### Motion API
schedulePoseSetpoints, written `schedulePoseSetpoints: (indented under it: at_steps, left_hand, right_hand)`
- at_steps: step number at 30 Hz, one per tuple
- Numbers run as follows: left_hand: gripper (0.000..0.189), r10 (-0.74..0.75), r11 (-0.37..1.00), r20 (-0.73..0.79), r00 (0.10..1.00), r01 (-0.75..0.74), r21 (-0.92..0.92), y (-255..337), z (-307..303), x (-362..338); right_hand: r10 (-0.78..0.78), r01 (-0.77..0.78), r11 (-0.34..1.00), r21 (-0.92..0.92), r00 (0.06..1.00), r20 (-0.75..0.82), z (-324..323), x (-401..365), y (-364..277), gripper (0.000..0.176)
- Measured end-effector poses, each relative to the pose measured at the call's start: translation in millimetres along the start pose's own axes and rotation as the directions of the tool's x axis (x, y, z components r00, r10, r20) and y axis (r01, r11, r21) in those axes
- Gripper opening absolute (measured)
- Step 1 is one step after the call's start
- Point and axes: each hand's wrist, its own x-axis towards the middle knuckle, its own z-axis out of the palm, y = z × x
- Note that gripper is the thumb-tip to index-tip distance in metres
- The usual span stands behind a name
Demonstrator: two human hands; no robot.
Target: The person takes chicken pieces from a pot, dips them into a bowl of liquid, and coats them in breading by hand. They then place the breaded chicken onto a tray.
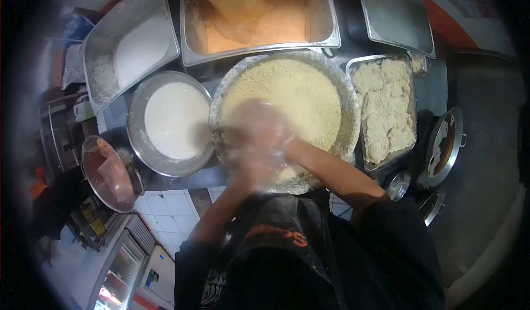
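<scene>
A wide round bowl [350,142] of pale yellow crumbly breading [298,89] sits right in front of me, its rim crusted with flour. Over the left side of that bowl, my right hand [258,123] and my left hand [259,164] are close together, the right one farther from me. Motion smears the fingers of both, so I cannot see whether anything is between them. Left of the bowl stands a metal bowl [135,117] of white liquid batter [175,119]. On the right, a metal tray [389,165] carries several breaded pieces [386,108].
Behind the bowls are a deep pan [259,53] of orange powder, a pan [96,70] of white flour and another metal pan [400,17]. A metal bowl [110,180] with a plastic bag stands at lower left. Pots [444,147] are at right, a glass-fronted appliance [118,277] at lower left.
</scene>
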Motion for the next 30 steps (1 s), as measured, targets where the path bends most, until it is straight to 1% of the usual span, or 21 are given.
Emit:
schedulePoseSetpoints:
  at_steps: [1,2,3,5,7,9,10,11,12,13,14,16,18,19,20,21,22,24,25,27,30]
  left_hand:
    - [0.038,0.422,0.843,-0.205,0.883,-0.298,0.448,20.9,-14.1,5.8]
    - [0.031,0.798,0.43,-0.171,0.577,-0.347,0.834,43.5,-30.5,15.9]
    - [0.03,0.587,0.621,-0.281,0.76,-0.2,0.758,69.6,-34.2,22.2]
    - [0.034,0.636,0.511,-0.185,0.749,-0.229,0.829,41.2,-39.8,12.0]
    - [0.039,0.673,0.389,-0.082,0.735,-0.258,0.884,40.8,-39.6,10.4]
    - [0.042,0.159,0.701,-0.038,0.987,-0.086,0.708,101.1,-53.5,28.4]
    - [0.042,0.162,0.699,-0.039,0.986,-0.086,0.71,99.3,-51.9,24.2]
    - [0.044,0.075,0.955,-0.119,0.99,-0.036,0.295,93.6,-49.2,19.5]
    - [0.047,-0.031,0.982,-0.151,0.988,0.002,-0.187,87.0,-48.8,22.6]
    - [0.047,-0.006,0.985,-0.151,0.988,-0.02,-0.172,82.6,-49.9,38.9]
    - [0.05,0.11,0.989,-0.179,0.978,-0.126,-0.077,77.6,-44.3,58.6]
    - [0.054,0.21,0.977,-0.192,0.959,-0.214,0.002,52.1,-20.1,89.1]
    - [0.058,0.146,0.72,-0.187,0.971,-0.234,-0.653,22.7,3.2,111.0]
    - [0.058,0.142,0.72,-0.181,0.973,-0.228,-0.656,43.1,-9.7,109.2]
    - [0.06,0.186,0.982,-0.057,0.981,-0.188,-0.029,84.3,-37.7,103.3]
    - [0.061,0.133,0.772,0.071,0.989,-0.148,0.618,107.8,-52.5,94.5]
    - [0.061,0.133,0.768,0.079,0.988,-0.153,0.621,93.4,-46.3,87.8]
    - [0.064,0.094,0.985,-0.084,0.992,-0.105,-0.136,55.5,-32.9,85.1]
    - [0.064,0.104,0.984,-0.091,0.99,-0.115,-0.134,64.4,-32.2,82.0]
    - [0.06,0.172,0.776,-0.31,0.935,0.065,0.628,75.3,-29.1,77.9]
    - [0.058,0.013,0.908,-0.131,0.991,0.043,0.417,54.3,-30.5,66.7]
  right_hand:
    - [0.039,-0.04,0.997,0.063,0.999,0.015,-16.7,10.5,-1.1,0.047]
    - [0.014,-0.014,0.999,0.038,1.0,-0.011,-15.6,18.1,7.2,0.047]
    - [-0.046,0.049,0.999,0.021,0.988,-0.147,-20.1,25.9,7.1,0.047]
    - [-0.075,0.085,0.996,0.029,0.964,-0.256,-22.6,22.5,0.2,0.046]
    - [-0.035,0.053,0.99,0.13,0.99,-0.139,-27.4,25.8,4.7,0.045]
    - [0.02,-0.022,0.996,0.089,1.0,0.019,-32.4,37.6,5.1,0.045]
    - [0.09,-0.1,0.994,0.05,0.98,0.178,-33.5,37.7,-0.2,0.046]
    - [0.09,-0.099,0.994,0.045,0.981,0.172,-30.8,32.1,-0.2,0.046]
    - [0.042,-0.041,0.998,0.043,0.999,-0.007,-24.9,26.3,7.5,0.046]
    - [-0.005,0.01,1.0,0.023,0.982,-0.191,-34.5,27.7,13.6,0.047]
    - [-0.006,0.009,1.0,0.018,0.982,-0.19,-42.1,25.4,22.3,0.047]
    - [0.182,-0.18,0.983,-0.038,0.982,0.057,-79.6,28.7,30.5,0.048]
    - [0.213,-0.216,0.974,-0.067,0.976,-0.048,-63.0,17.9,43.2,0.048]
    - [0.183,-0.192,0.974,-0.124,0.98,-0.082,-59.5,18.2,43.3,0.046]
    - [0.142,-0.164,0.969,-0.187,0.982,-0.123,-57.9,20.5,45.3,0.045]
    - [0.147,-0.17,0.968,-0.184,0.98,-0.132,-56.3,20.5,44.5,0.045]
    - [0.144,-0.165,0.976,-0.14,0.978,-0.149,-55.3,19.8,43.3,0.044]
    - [0.122,-0.144,0.982,-0.12,0.977,-0.176,-60.6,22.4,43.1,0.043]
    - [0.161,-0.169,0.984,-0.047,0.976,-0.144,-60.8,22.6,34.8,0.043]
    - [0.213,-0.215,0.976,0.04,0.975,0.059,-55.0,26.0,20.1,0.046]
    - [0.263,-0.261,0.965,-0.039,0.954,0.144,-53.6,30.4,17.6,0.051]
